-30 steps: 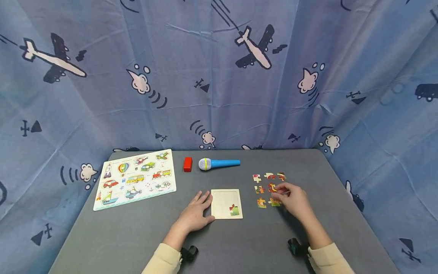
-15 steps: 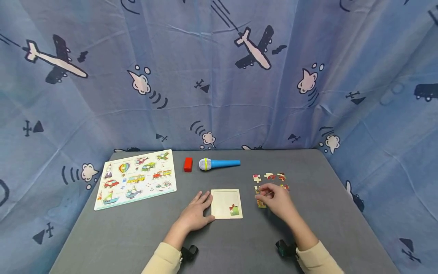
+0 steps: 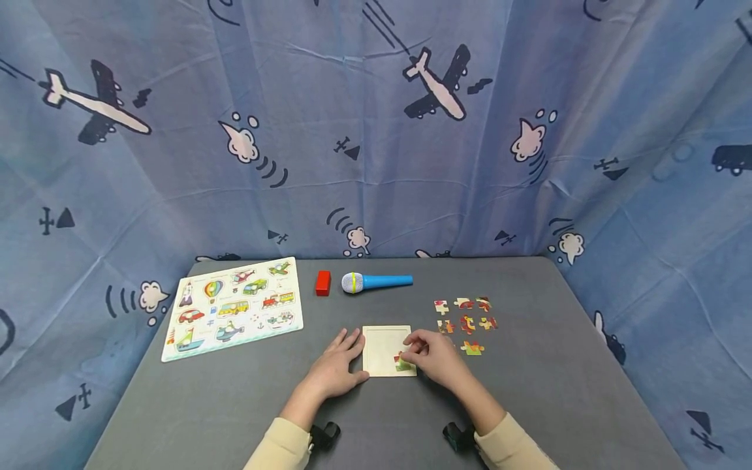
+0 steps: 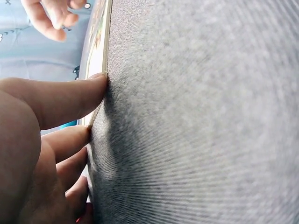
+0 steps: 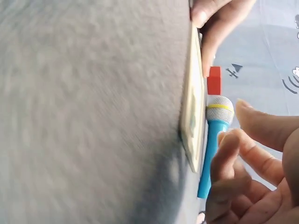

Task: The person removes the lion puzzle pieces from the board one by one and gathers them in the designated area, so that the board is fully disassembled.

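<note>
A small square wooden puzzle tray [image 3: 378, 352] lies on the grey table. One green and red puzzle piece [image 3: 399, 363] sits in its lower right corner, partly covered by fingers. My left hand [image 3: 332, 372] rests flat beside the tray, fingers spread. In the left wrist view its thumb [image 4: 74, 98] touches the tray's edge. Over the tray's right side reaches my right hand [image 3: 437, 358], fingers loosely bent, fingertips right by the piece. The right wrist view shows a gap between thumb [image 5: 261, 122] and forefinger, with nothing in it.
Several loose puzzle pieces [image 3: 467, 324] lie in rows right of the tray, one mostly hidden behind the right hand. Behind the tray are a blue toy microphone [image 3: 384, 281] and a red block [image 3: 323, 283]. A vehicle picture board [image 3: 258, 329] lies left; a curtain stands behind.
My right hand has moved left from the loose pieces to the tray, uncovering several of them. My left hand has stayed at the tray's left edge.
</note>
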{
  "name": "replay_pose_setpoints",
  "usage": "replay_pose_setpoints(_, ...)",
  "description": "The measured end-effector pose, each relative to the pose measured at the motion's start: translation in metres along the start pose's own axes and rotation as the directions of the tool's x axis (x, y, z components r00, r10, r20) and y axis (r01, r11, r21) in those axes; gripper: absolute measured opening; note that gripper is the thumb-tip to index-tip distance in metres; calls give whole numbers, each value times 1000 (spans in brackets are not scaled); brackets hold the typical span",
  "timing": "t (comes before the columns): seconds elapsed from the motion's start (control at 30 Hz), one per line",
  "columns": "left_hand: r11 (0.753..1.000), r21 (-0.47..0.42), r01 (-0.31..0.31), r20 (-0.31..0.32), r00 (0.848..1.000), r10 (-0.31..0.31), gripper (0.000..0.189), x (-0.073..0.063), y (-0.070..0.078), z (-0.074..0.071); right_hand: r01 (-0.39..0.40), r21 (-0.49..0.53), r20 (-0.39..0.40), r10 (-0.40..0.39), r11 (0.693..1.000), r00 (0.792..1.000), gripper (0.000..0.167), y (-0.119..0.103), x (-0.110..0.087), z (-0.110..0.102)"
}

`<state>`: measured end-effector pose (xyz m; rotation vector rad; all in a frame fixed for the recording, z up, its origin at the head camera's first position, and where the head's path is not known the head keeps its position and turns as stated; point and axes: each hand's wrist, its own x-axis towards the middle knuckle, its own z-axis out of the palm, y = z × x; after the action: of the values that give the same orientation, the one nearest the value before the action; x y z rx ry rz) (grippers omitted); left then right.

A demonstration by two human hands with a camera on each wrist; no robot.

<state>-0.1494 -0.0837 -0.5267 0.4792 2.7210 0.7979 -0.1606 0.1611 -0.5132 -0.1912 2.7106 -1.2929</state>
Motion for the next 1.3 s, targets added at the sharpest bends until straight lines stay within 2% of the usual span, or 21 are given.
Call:
replay_pose_setpoints(0.1, 1000, 0, 5, 0, 1000, -5, 74, 0, 0, 0, 5, -48, 13, -4, 999, 1000, 20, 1, 2, 7)
replay_pose_setpoints(0.27, 1000, -1, 2, 0, 1000, -2, 74, 1, -1, 1, -29, -142, 21, 32, 989, 999, 25, 4, 4, 11)
replay_pose_setpoints(0.47, 1000, 6, -3, -9, 1000, 3, 74, 2, -4, 3, -56, -165, 42, 64, 985, 997, 21, 3, 6, 11)
replay_pose_setpoints(0.7, 1000, 14, -5, -7, 1000, 5, 74, 3, -4, 4, -59, -183, 46, 68, 981, 997, 25, 5, 7, 10)
replay_pose_setpoints(0.93, 1000, 19, 1, -8, 1000, -1, 75, 3, -3, 3, -31, -117, 49, 37, 993, 998, 25, 4, 7, 10)
replay_pose_setpoints(1.07, 1000, 15, 2, -5, 1000, -2, 74, 3, -3, 3, -33, -34, 49, 34, 999, 998, 21, 3, 8, 9)
replay_pose_setpoints(1.3, 1000, 23, 4, -5, 1000, -4, 74, 2, -1, 2, -16, 79, -14, 18, 997, 1000, 18, -2, 6, -6)
